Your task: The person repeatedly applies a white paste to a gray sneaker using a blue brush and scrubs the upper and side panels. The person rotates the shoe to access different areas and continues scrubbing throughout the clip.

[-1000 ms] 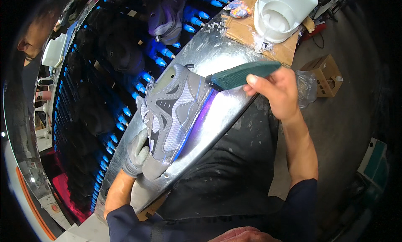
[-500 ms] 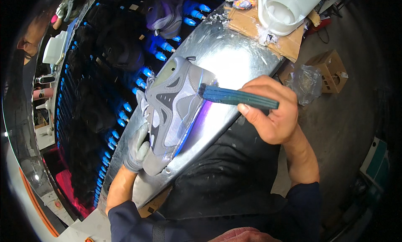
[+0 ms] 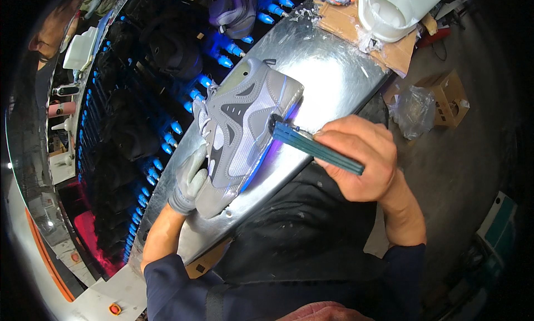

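The grey shoe (image 3: pixel 245 132) is at the centre-left of the frame, over a shiny metal bench (image 3: pixel 303 48), its toe toward the lower left and its heel toward the upper right. The left hand (image 3: pixel 189 179), in a pale grey glove, has its fingers clamped on the toe end from the laced side. The right hand (image 3: pixel 364 160), bare and right of centre, has its fingers closed around a dark green brush (image 3: pixel 306 146). The brush slants up to the left, its dark tip at the shoe's lower edge — touching or just over it, I cannot tell.

At the upper right, a white tub (image 3: pixel 409 7) stands on a piece of cardboard (image 3: pixel 339 21); below it, a clear plastic bag (image 3: pixel 414 110) lies beside an open box (image 3: pixel 453 96). Blue-tipped pegs (image 3: pixel 225 61) run in rows across the upper left, with another shoe (image 3: pixel 233 12) among them — purple-lit, near the top edge.
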### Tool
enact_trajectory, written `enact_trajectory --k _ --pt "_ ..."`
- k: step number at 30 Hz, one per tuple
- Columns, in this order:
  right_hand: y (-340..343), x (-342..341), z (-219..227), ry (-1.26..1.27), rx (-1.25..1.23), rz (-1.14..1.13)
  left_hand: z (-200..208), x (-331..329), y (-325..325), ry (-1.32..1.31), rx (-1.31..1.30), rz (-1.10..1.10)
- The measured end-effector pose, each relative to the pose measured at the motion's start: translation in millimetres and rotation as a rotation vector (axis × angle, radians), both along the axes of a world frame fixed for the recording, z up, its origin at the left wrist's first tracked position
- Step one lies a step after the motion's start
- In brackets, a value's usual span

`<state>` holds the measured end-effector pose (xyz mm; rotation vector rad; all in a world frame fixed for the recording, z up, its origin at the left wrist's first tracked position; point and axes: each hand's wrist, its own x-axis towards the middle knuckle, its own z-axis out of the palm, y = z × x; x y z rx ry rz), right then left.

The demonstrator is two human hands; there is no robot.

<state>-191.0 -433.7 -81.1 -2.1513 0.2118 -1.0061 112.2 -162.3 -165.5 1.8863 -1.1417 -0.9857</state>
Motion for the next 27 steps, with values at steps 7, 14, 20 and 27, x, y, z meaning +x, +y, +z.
enact_trajectory --k 7,14,20,27 --pt "-4.1 -10.4 -26.1 -0.012 0.546 0.132 17.0 -8.3 -15.9 -0.261 -0.219 -0.198" --pt "45.0 -8.0 -65.1 -0.349 1.419 0.126 46.5 -46.0 -84.1 -0.866 -0.47 -0.5" --pt "48.2 -9.1 -60.0 -0.37 1.278 -0.101 46.2 -51.2 -102.6 -1.032 -0.498 -0.523" --pt "46.3 -26.2 -23.5 -0.061 0.53 -0.122 41.5 -49.5 -97.2 -0.915 -0.411 -0.503"
